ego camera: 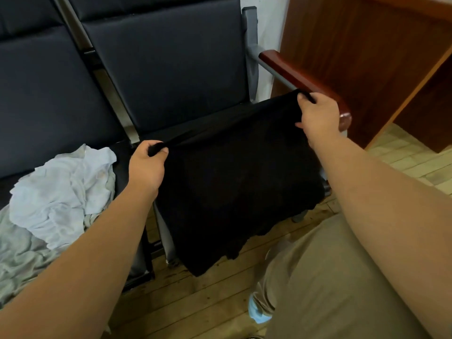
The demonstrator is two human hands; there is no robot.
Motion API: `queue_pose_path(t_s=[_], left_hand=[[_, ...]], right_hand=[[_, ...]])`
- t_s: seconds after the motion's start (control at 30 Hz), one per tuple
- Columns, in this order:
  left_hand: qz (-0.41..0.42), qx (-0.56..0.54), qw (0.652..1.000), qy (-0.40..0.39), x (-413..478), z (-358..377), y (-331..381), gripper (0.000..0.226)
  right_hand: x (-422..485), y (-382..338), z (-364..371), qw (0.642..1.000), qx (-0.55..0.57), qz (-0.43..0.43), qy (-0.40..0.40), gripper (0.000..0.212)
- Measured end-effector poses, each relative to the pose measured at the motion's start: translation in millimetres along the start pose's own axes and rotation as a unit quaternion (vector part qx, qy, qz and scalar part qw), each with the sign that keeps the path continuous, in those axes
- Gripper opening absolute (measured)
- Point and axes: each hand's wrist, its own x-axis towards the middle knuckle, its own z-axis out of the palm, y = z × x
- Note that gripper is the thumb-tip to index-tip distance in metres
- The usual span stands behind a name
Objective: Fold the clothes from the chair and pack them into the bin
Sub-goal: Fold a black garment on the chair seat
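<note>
A khaki-trousered leg (330, 277) fills the near right corner. Beyond it the left hand (148, 165) and right hand (319, 113) each pinch an upper corner of the black garment (232, 182), stretched taut sideways across the chair (171, 69) seat (its hem hanging over the front edge).

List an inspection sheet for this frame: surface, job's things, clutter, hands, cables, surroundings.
Surface: dark padded chairs, side by side.
Job's things: black garment held taut over the right seat, lower edge hanging past its front; pale clothes pile crumpled on the left seat; bin not in view.
Clutter: nothing seen.
Hands: left hand and right hand each pinch a top corner of the garment.
Cables: nothing seen.
Surroundings: wooden armrest, wooden desk, plank floor.
</note>
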Motion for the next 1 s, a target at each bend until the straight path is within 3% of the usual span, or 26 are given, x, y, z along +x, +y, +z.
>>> queue_pose_path(t_s=[0.27, 0.4, 0.53, 0.67, 0.8, 0.93, 1.0], left_hand=[[-0.064, 0.010, 0.998, 0.023, 82.5, 9.6, -22.8, 0.010], [-0.083, 0.041, 0.995, 0.029, 127.0, 16.7, -44.3, 0.007], [-0.071, 0.111, 0.990, 0.046, 164.3, 21.8, -56.0, 0.005], [-0.051, 0.179, 0.980, 0.070, 189.6, 22.8, -60.7, 0.013], [-0.003, 0.285, 0.954, 0.090, 193.2, 20.2, -73.1, 0.035], [0.108, 0.477, 0.863, 0.126, 166.8, 21.9, -81.0, 0.051], [0.123, 0.502, 0.853, 0.073, 149.6, 27.9, -81.1, 0.051]], right_hand=[[73.2, 16.9, 81.0, 0.998, -0.009, 0.057, -0.028, 0.027], [101.6, 33.6, 119.6, 0.993, -0.009, 0.114, -0.041, 0.009], [127.9, 51.4, 157.9, 0.990, -0.045, 0.127, -0.038, 0.033], [142.8, 63.4, 188.3, 0.988, -0.114, 0.090, -0.053, 0.026], [135.8, 71.5, 197.1, 0.964, -0.254, 0.025, -0.076, 0.042], [123.1, 76.5, 196.2, 0.921, -0.376, -0.070, -0.069, 0.054], [113.1, 74.4, 196.1, 0.895, -0.424, -0.102, -0.087, 0.056]])
